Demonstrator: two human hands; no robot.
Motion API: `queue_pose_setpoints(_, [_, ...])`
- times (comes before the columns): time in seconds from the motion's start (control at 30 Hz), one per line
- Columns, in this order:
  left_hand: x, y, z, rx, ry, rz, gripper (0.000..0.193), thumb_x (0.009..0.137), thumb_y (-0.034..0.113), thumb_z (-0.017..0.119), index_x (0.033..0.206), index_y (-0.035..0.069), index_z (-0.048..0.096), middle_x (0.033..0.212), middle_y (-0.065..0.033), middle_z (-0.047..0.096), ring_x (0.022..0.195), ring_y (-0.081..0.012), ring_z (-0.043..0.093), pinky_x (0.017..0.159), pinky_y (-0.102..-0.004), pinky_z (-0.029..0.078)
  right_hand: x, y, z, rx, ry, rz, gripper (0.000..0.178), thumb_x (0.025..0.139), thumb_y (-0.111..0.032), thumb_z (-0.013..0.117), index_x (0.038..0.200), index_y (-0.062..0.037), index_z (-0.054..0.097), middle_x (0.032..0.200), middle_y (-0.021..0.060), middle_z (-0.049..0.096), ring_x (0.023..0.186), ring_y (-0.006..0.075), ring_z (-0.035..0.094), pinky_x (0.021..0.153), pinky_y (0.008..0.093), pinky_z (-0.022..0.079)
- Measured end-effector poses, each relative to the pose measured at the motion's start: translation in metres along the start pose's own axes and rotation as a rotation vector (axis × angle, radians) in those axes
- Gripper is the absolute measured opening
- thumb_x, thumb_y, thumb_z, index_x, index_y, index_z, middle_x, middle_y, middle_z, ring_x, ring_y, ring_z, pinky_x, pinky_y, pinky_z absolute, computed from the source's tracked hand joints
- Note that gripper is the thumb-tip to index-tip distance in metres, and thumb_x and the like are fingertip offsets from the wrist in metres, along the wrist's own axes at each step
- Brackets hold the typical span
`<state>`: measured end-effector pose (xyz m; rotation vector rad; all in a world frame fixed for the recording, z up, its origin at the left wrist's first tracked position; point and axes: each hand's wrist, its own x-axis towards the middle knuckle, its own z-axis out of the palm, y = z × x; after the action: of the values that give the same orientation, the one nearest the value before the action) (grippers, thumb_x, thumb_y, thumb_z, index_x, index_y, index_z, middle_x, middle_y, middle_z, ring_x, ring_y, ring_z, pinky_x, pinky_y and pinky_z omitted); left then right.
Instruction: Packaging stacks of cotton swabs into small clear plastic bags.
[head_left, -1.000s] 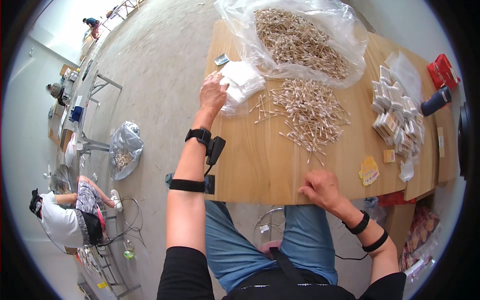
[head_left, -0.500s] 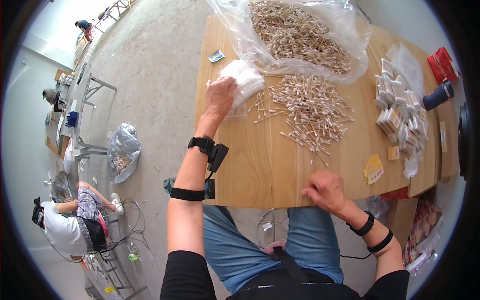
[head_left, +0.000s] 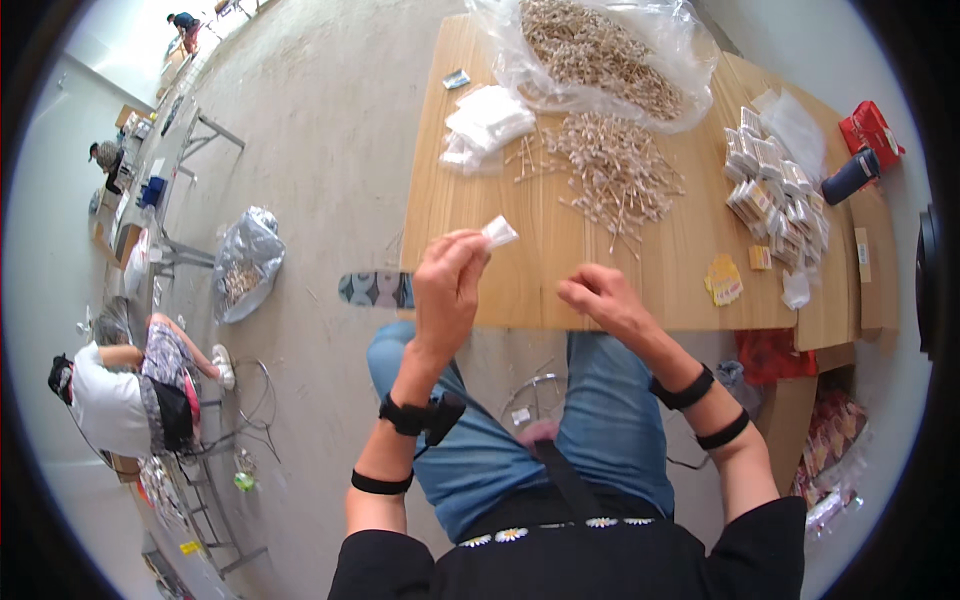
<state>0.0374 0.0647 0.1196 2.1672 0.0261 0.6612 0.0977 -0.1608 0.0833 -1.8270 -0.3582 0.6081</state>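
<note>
My left hand [head_left: 450, 285] is above the near left of the wooden table, pinching a small clear plastic bag [head_left: 501, 232] between thumb and fingertips. To its right, my right hand [head_left: 608, 302] is over the table's near edge, fingers curled together, with nothing visible in them. Beyond my hands lies a loose heap of cotton swabs [head_left: 615, 165]. A large clear plastic bag [head_left: 700, 95] filled with many more swabs lies open behind the heap. A stack of small empty plastic bags [head_left: 490, 120] rests to the left of the swabs.
Many filled packs of swabs [head_left: 770, 185] are piled on the right, by a dark blue bottle [head_left: 850, 177] and a red bag [head_left: 870, 133]. Yellow cards [head_left: 724, 280] lie nearer. A seated person [head_left: 125, 400] and a grey bag of swabs [head_left: 247, 265] are on the left.
My left hand has come back from the bag stack toward me with one small bag. My right hand has lifted from the table edge and moved left. The view has shifted.
</note>
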Motion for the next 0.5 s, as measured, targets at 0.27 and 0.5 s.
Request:
queue_pose_setpoints(0.27, [-0.107,0.022,-0.038,0.149,0.054,-0.041,0.018,0.084,0.006,0.07,0.1,0.0,0.068,0.101,-0.0168,0.065,0.096,-0.0328,0.061,0.085,-0.0382,0.048,-0.005,-0.049,0.089,0.39,-0.167,-0.067,0.011,0.088,-0.01,0.066,0.083,0.0004,0.067,0.072,0.0001,0.062,0.064,0.0067,0.055,0.057,0.0228,0.047])
queue_pose_setpoints(0.5, [-0.159,0.013,-0.061,-1.199,0.288,-0.704,0.046,0.089,0.019,0.071,0.126,-0.002,0.053,0.118,-0.0131,0.063,0.111,-0.0234,0.061,0.099,-0.0387,0.048,-0.024,-0.065,0.121,0.217,-0.147,-0.156,0.01,0.089,-0.008,0.064,0.083,0.0007,0.065,0.066,0.0024,0.061,0.062,0.0067,0.054,0.056,0.0242,0.045])
